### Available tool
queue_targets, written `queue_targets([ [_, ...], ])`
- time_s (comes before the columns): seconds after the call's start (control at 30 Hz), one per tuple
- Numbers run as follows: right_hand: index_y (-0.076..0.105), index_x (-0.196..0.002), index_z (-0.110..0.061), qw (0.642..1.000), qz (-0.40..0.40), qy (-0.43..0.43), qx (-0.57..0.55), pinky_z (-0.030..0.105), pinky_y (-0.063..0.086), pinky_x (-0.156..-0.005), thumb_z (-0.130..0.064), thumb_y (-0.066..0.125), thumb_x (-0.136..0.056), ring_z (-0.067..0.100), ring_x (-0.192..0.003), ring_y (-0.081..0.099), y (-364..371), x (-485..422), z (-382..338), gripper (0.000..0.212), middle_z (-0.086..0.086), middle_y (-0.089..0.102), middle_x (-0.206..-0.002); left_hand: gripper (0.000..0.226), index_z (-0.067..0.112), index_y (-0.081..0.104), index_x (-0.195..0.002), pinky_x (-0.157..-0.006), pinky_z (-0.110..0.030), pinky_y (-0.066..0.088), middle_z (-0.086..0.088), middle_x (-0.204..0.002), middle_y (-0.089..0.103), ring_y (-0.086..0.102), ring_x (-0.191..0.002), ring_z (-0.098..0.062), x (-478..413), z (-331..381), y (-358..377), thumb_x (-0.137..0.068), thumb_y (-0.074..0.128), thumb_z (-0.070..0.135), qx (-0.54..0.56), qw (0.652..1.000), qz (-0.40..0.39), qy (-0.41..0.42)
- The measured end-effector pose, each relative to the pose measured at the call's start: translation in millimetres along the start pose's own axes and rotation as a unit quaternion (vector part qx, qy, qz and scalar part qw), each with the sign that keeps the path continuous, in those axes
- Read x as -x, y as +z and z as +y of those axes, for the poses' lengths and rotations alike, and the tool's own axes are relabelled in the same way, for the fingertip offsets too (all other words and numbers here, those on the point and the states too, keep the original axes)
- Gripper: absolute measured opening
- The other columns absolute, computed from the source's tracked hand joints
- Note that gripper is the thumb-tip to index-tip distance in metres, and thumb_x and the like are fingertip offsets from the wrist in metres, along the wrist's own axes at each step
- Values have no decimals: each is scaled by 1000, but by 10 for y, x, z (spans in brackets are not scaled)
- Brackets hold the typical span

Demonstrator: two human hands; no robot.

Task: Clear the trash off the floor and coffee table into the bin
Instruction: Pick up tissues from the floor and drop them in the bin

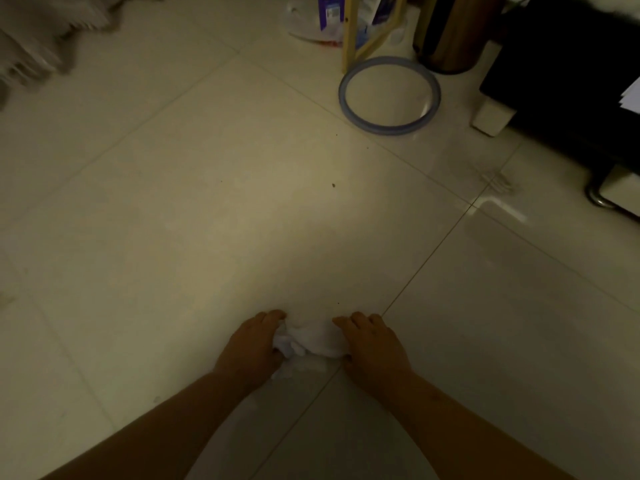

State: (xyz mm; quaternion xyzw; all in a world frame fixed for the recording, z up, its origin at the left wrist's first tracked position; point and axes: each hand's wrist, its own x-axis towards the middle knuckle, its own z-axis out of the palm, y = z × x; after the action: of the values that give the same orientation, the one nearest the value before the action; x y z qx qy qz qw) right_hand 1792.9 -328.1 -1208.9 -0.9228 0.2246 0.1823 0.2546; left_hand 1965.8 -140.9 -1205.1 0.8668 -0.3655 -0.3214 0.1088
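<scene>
both hands on a white wad on the tiled floor

two bare forearms reach in from the bottom edge. the left hand (254, 344) and right hand (372, 342) press in from either side on a crumpled white wad (311, 341) of tissue or cloth, fingers curled around its ends; it lies on the floor between them, right by a grout line. each hand is closed onto the wad rather than flat.

the floor (207, 202) is large, pale, glossy cream tiles with thin diagonal grout lines, dimly lit, with a few dark specks (334, 185) scattered on it and a bright reflection toward the right.

well ahead, up right, a round clear-looking bin with a grey-blue rim (389, 95) stands on the floor. just behind it are pale wooden legs (349, 32) of some stand, a shiny bronze cylinder (457, 32), and white and purple packaging (329, 12). a black piece of furniture (571, 81) on a pale foot fills the upper right corner. a fringed grey textile (41, 32) lies at the upper left.
</scene>
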Motion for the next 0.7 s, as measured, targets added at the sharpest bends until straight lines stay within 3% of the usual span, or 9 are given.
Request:
queue_targets([
  [0.17,52,-123,-28,997,-17,48,-63,36,45,-90,-28,55,-88,27,-114,51,-83,25,47,35,1,56,-121,69,25,56,-129,-89,-36,49,-1,-115,61,61,-106,-26,28,34,-107,-63,50,45,0,1000,11,12],
  [0.33,57,-120,-27,995,8,59,-81,34,43,-89,-21,54,-87,27,-111,52,-402,79,107,34,2,57,-117,57,30,57,-123,-81,-33,48,2,-109,60,62,-101,-23,48,168,-260,-67,56,36,28,999,28,33],
  [0.6,60,-121,-27,986,112,67,-103,32,44,-84,-15,60,-81,24,-101,57,-1814,550,-222,42,1,60,-109,48,31,60,-118,-81,-25,45,8,-106,61,57,-96,-10,396,1009,-1396,-70,63,26,67,987,110,99],
  [0.7,61,-119,-27,981,143,58,-114,34,47,-82,-14,61,-81,23,-95,58,-2600,945,-525,41,1,62,-105,48,30,61,-118,-81,-12,39,12,-106,61,54,-95,-3,764,1451,-2144,-71,67,23,84,982,122,114],
])
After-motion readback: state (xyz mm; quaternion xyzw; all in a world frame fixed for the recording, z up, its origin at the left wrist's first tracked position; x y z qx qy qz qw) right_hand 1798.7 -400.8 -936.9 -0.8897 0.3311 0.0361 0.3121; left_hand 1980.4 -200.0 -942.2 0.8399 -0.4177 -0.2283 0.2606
